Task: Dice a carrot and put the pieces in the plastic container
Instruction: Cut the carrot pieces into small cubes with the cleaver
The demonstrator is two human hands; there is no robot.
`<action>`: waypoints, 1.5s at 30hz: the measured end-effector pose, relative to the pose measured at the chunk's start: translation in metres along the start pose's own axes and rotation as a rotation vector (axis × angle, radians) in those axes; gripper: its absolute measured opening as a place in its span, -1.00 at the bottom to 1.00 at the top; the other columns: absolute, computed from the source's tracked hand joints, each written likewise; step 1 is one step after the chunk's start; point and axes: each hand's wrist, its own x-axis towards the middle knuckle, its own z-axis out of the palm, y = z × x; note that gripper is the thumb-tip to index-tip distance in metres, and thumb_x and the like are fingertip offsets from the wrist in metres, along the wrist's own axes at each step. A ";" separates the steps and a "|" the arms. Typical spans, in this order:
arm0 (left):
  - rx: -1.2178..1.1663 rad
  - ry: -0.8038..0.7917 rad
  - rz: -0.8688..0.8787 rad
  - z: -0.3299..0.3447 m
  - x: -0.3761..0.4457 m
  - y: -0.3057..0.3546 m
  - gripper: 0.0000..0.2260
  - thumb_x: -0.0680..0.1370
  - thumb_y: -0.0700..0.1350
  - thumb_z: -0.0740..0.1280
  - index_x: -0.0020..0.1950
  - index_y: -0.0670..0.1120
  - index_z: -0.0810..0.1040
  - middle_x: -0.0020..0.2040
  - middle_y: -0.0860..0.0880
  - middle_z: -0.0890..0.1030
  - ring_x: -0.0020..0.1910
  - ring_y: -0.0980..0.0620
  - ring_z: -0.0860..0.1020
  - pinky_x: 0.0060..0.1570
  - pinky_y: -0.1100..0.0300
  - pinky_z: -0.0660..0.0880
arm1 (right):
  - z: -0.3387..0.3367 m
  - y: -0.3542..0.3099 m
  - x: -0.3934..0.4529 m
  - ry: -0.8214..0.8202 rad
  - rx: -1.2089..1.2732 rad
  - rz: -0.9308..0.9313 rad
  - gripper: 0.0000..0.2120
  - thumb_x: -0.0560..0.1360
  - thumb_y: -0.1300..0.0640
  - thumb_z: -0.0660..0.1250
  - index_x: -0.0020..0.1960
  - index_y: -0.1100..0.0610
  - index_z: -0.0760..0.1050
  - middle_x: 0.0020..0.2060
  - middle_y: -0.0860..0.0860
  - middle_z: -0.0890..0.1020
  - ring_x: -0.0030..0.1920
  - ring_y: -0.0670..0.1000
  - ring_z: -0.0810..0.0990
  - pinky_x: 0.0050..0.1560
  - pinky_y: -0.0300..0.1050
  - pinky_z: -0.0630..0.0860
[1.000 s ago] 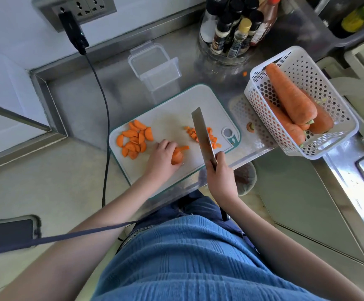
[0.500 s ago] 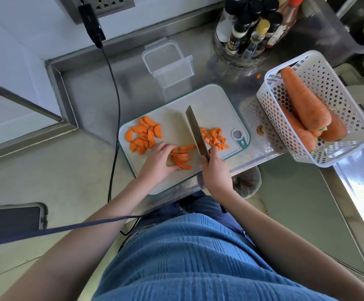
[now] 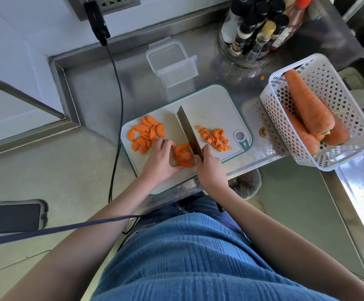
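Since a moment ago: knife (image 3: pixel 188 131) swung from beside the diced heap across to the stacked slices, blade now edge-down against their right side. Left hand (image 3: pixel 159 159) shifted with the stack, fingers curled over it.

Right hand (image 3: pixel 209 168) wrapped round the knife handle, close up to the blade. Left hand pressing and holding the stack of carrot slices (image 3: pixel 183 155) near the front edge of the cutting board (image 3: pixel 211 105). More half-moon slices (image 3: pixel 146 134) piled at the board's left, finished dice (image 3: pixel 215 139) at its right. Plastic container (image 3: pixel 172 61) open and standing on the desk (image 3: pixel 94 83) just behind the board, nothing orange seen inside yet. Whole carrots (image 3: pixel 306 103) waiting in the white basket (image 3: pixel 348 157) to the right.

Likely handling: slices stiff and brittle, light, damp enough to slide over one another when stacked; best pinned from above with curled fingertips kept back from the blade. Dice small and prone to roll or scatter, as the stray bit (image 3: pixel 262 78) near the bottle holder suggests; probably easier scooped onto the flat of the blade or swept off the board edge than pinched up singly. Container thin and light, likely to skid if nudged.
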 end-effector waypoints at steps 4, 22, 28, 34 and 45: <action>0.103 -0.026 0.109 -0.005 0.003 -0.002 -0.30 0.28 0.11 0.48 0.29 -0.22 0.40 0.20 -0.17 0.48 0.19 -0.16 0.41 0.18 0.03 0.35 | -0.002 0.000 0.001 0.035 0.080 -0.011 -0.86 0.64 0.05 0.10 -0.04 0.09 0.22 -0.32 0.02 0.49 -0.37 0.07 0.45 -0.45 -0.13 0.25; -0.056 0.072 0.081 0.020 0.013 0.012 -0.55 0.32 -0.18 0.53 0.18 -0.17 0.53 0.10 -0.08 0.58 0.16 -0.07 0.47 0.18 0.17 0.39 | -0.013 0.015 -0.006 0.136 0.005 -0.037 -0.88 0.64 0.04 0.07 0.15 0.03 0.29 -0.29 0.13 0.54 -0.32 0.22 0.50 -0.42 -0.11 0.30; -0.105 0.070 0.028 0.017 0.006 0.008 -0.45 0.35 -0.15 0.53 0.30 -0.18 0.46 0.23 -0.12 0.53 0.25 -0.06 0.44 0.23 0.16 0.36 | -0.007 0.015 -0.007 0.146 -0.031 -0.015 -0.94 0.64 0.08 0.06 0.08 0.03 0.26 -0.30 0.10 0.53 -0.31 0.20 0.48 -0.40 -0.07 0.34; -0.056 0.084 0.055 0.018 0.009 0.008 -0.53 0.35 -0.14 0.53 0.21 -0.21 0.54 0.15 -0.11 0.59 0.20 -0.07 0.47 0.21 0.13 0.39 | 0.001 0.008 -0.011 0.090 -0.057 -0.065 -0.95 0.63 0.11 0.05 -0.01 0.03 0.20 -0.27 0.14 0.55 -0.28 0.20 0.51 -0.35 -0.01 0.43; -0.010 0.089 0.200 0.015 -0.001 0.012 -0.57 0.36 -0.15 0.50 0.19 -0.20 0.53 0.17 -0.14 0.54 0.21 -0.12 0.47 0.12 0.05 0.49 | -0.007 0.008 -0.013 0.137 0.066 -0.047 -0.89 0.64 0.05 0.06 -0.04 0.05 0.23 -0.42 0.04 0.45 -0.41 0.13 0.41 -0.47 -0.12 0.23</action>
